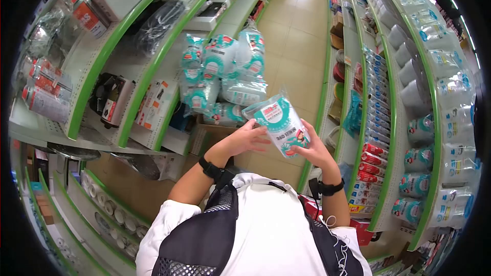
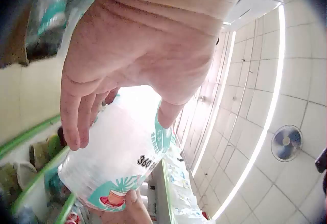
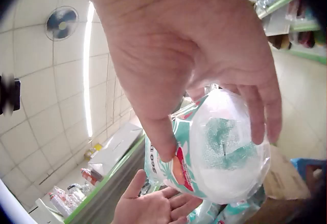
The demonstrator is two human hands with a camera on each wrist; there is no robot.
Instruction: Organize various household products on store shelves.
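Observation:
A clear plastic package of white cups with a teal printed label point(image 1: 280, 122) is held in front of the chest. The right hand point(image 1: 316, 148) grips its lower right end, thumb across the label and fingers round the far side, as the right wrist view point(image 3: 204, 55) also shows. Beside the package's left side is the left hand point(image 1: 246, 139), palm toward it, fingers extended and loosely bent. In the left wrist view the left hand point(image 2: 138, 55) spans the package point(image 2: 117, 152); whether it touches is unclear. In the right wrist view its fingers lie apart below the package point(image 3: 225, 147).
Similar bagged packages point(image 1: 220, 66) are piled ahead, above an open cardboard box point(image 1: 212, 135). Green-edged shelves point(image 1: 148, 71) with boxed goods stand on the left; shelves of cups and packages point(image 1: 419, 158) line the right. A tiled aisle floor point(image 1: 289, 46) runs between them.

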